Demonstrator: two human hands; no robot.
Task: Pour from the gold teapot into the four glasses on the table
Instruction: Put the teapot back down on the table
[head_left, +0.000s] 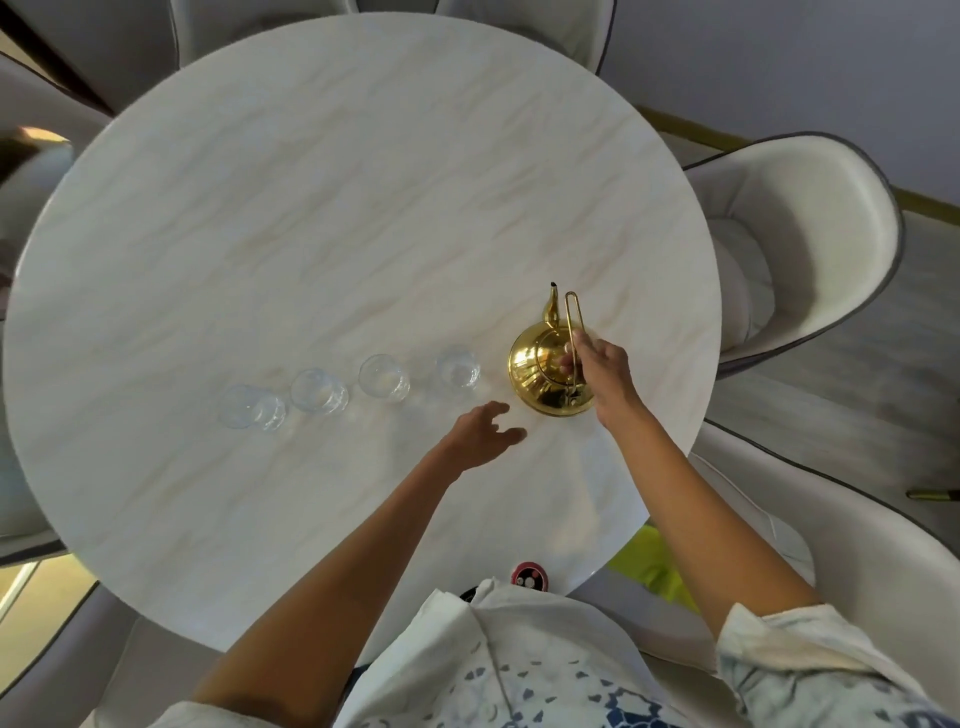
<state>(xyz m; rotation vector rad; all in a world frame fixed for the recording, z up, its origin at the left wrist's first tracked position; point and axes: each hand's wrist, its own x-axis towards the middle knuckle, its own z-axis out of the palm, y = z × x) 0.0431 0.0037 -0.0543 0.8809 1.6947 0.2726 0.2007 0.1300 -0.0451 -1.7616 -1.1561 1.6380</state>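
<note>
The gold teapot stands on the round marble table, its spout pointing away from me. My right hand has its fingers closed around the teapot's upright wire handle. Several clear glasses stand in a row to the left of the pot: the nearest glass, then a second glass, a third glass and the far-left glass. My left hand hovers open above the table just in front of the teapot, holding nothing.
White padded chairs ring the table, one at the right and one close at lower right. A small red and black object lies at the table's near edge. A yellow-green cloth shows below the edge.
</note>
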